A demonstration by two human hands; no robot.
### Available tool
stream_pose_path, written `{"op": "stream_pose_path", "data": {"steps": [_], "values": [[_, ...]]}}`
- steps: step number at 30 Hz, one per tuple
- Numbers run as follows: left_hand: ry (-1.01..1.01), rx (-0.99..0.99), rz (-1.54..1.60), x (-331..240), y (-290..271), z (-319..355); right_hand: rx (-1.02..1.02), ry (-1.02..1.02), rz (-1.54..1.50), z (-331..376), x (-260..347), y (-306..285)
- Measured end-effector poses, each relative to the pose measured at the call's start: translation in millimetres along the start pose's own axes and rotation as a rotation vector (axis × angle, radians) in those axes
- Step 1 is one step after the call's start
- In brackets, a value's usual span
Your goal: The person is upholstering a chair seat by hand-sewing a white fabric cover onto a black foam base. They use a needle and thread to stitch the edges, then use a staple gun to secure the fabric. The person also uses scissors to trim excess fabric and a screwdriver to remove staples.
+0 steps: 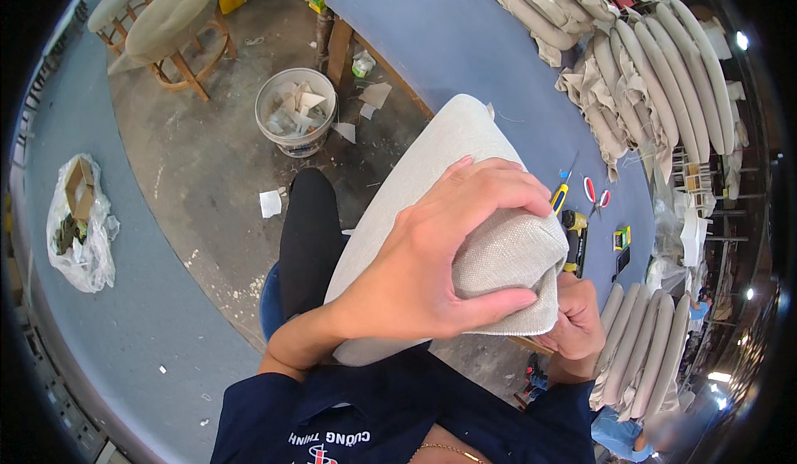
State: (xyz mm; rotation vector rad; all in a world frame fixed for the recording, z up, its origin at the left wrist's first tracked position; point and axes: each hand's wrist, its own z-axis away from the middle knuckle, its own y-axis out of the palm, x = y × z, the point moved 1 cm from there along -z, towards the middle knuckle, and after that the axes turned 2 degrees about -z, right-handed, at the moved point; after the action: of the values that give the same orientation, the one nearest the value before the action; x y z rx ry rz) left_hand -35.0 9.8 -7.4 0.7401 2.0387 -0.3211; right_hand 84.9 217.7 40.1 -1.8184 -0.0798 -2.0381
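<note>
Fabric-pulling was the step in hand: my left hand (432,256) clenched the grey cover over the cushion panel's (440,173) end at the bench's (465,41) near edge, right hand (577,323) gripping underneath. Fastening would, I judged, need taut cloth.

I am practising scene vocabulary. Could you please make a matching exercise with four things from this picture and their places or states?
Things:
1. grey fabric cushion
2. scissors with red handles
3. white bucket
4. round stool

Places or states:
A. on the floor, full of scraps
B. gripped by the left hand
C. on the blue table
D. standing at upper left

Pairs: 1-B, 2-C, 3-A, 4-D
</note>
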Motion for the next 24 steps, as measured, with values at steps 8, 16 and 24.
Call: {"op": "stream_pose_path", "data": {"steps": [8,16,24], "values": [[-0.008,0.015,0.040,0.3,0.0,-2.8,-0.240,-0.094,0.084,9.4,-11.0,23.5],[-0.009,0.039,0.022,4.4,4.0,-0.3,-0.193,-0.058,-0.010,11.0,-18.1,24.0],[0.058,0.086,-0.030,1.4,-4.9,-15.7,-0.043,0.014,-0.002,7.8,0.8,8.3]]}}
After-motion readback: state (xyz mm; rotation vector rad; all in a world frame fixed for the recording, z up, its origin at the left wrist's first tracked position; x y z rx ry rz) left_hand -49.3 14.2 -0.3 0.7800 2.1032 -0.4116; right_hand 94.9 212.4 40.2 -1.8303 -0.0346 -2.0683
